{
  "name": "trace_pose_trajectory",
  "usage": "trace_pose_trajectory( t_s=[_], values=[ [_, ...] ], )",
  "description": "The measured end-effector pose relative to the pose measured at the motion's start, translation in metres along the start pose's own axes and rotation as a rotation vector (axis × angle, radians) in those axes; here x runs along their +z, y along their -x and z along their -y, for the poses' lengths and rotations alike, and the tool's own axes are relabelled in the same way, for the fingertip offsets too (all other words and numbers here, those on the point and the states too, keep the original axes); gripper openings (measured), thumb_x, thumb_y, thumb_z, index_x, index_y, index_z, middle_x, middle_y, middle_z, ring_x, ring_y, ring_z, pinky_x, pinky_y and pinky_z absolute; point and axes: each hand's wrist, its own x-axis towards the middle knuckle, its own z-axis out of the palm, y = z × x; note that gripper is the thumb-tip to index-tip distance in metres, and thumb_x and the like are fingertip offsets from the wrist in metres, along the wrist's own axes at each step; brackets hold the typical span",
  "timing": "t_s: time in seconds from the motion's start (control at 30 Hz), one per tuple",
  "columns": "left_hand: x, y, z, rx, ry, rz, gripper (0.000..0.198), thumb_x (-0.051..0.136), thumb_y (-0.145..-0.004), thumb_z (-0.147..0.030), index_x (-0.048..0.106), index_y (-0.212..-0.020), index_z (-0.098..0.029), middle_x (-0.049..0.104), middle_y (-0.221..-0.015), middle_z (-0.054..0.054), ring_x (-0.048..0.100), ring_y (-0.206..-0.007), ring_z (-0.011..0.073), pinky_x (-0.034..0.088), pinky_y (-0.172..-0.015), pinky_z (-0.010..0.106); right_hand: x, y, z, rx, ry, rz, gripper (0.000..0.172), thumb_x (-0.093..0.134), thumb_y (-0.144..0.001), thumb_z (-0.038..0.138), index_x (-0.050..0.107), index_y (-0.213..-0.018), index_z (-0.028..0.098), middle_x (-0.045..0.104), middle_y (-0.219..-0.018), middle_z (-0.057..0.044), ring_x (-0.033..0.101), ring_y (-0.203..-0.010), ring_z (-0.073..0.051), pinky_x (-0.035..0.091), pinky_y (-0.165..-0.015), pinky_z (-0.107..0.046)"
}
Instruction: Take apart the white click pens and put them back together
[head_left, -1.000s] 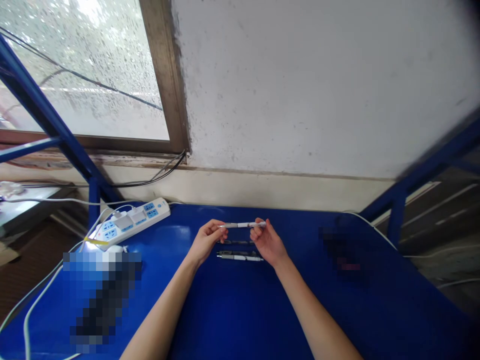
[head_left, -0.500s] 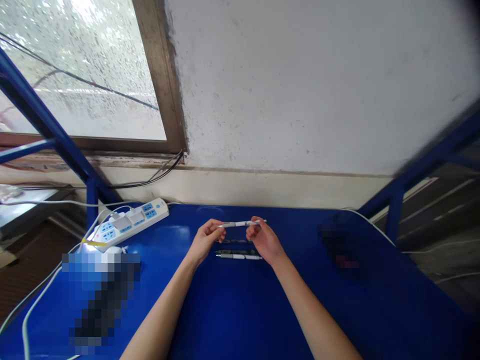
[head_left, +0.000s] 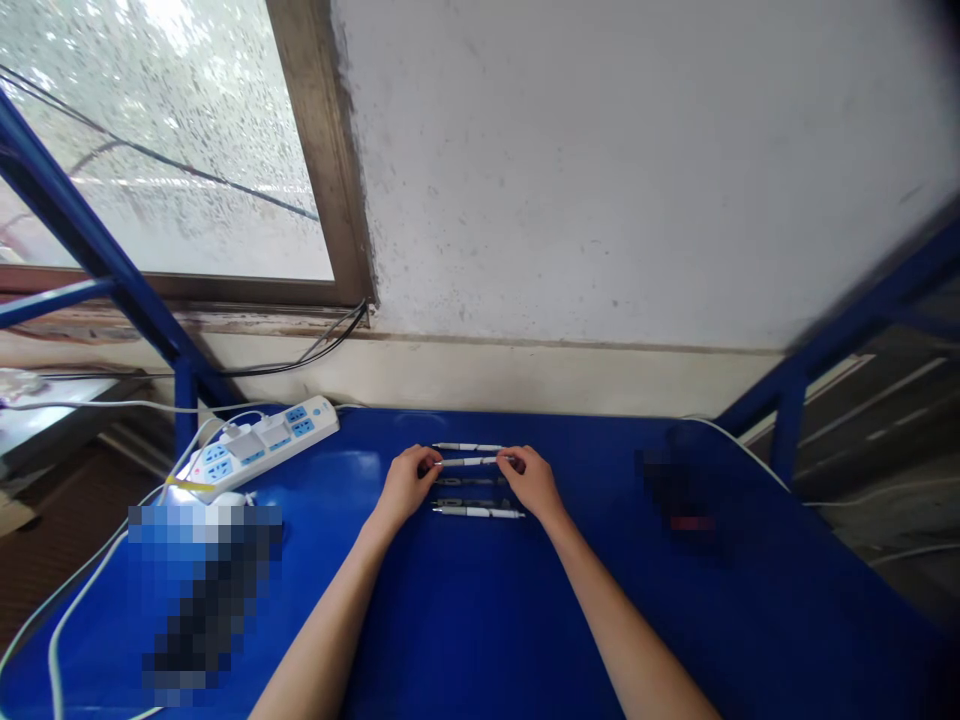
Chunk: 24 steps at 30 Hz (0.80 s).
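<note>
Five pens (head_left: 472,481) lie parallel on the blue tabletop (head_left: 450,620) | left hand (head_left: 407,482) and right hand (head_left: 534,482) narrowly pinch the second pen (head_left: 469,461) by both ends | light, stiff, slick barrel, best held at its ends

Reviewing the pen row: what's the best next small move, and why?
Probably release: the left hand and right hand hold the white pen at its two ends, and it already looks parallel to the white pen above and the dark pen below, so opening the fingers seems enough.
</note>
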Motion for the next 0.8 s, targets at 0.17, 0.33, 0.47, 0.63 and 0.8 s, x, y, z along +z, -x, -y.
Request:
trace_pose_trajectory(
  t_s=[0.17,0.33,0.47,0.63,0.8],
  values=[
    [0.004,0.0,0.008,-0.015,-0.121,0.019,0.009,0.059,-0.082,-0.018,0.069,-0.081,-0.018,0.062,-0.077,0.004,0.055,-0.077,0.018,0.041,-0.073,0.029,0.008,0.004,-0.004,-0.077,0.214,0.01,0.023,0.053,-0.082,0.027,0.071,-0.093,0.018,0.058,-0.085,-0.008,0.057,-0.081,-0.022,0.045,-0.078,-0.035],
    [0.005,0.0,0.009,-0.028,-0.173,0.014,0.012,0.06,-0.081,-0.016,0.068,-0.089,-0.018,0.063,-0.075,0.003,0.055,-0.076,0.0182,0.041,-0.072,0.029,0.009,0.006,-0.005,-0.075,0.282,-0.026,0.024,0.055,-0.082,0.025,0.07,-0.098,0.017,0.057,-0.087,-0.008,0.056,-0.085,-0.023,0.045,-0.08,-0.036],
    [0.005,0.001,0.006,-0.05,-0.191,0.003,0.012,0.06,-0.081,-0.016,0.066,-0.09,-0.018,0.064,-0.072,0.002,0.055,-0.073,0.0178,0.04,-0.07,0.028,0.009,0.007,-0.006,-0.076,0.344,-0.05,0.018,0.056,-0.081,0.025,0.068,-0.092,0.017,0.057,-0.082,-0.007,0.056,-0.079,-0.023,0.044,-0.075,-0.035],
    [0.005,0.003,0.0,-0.06,-0.179,-0.025,0.011,0.058,-0.08,-0.012,0.067,-0.083,-0.017,0.064,-0.078,0.003,0.057,-0.073,0.0157,0.041,-0.07,0.026,0.008,0.007,-0.006,-0.067,0.378,-0.063,0.016,0.058,-0.082,0.028,0.067,-0.088,0.016,0.056,-0.08,-0.007,0.055,-0.077,-0.023,0.043,-0.073,-0.034],
    [0.005,0.003,-0.004,-0.099,-0.192,-0.014,0.011,0.059,-0.079,-0.01,0.066,-0.084,-0.017,0.064,-0.076,0.003,0.058,-0.07,0.0147,0.041,-0.069,0.025,0.007,0.006,-0.006,-0.058,0.359,-0.038,0.012,0.057,-0.082,0.027,0.064,-0.08,0.018,0.056,-0.078,-0.006,0.055,-0.073,-0.021,0.042,-0.07,-0.032]
  ],
)
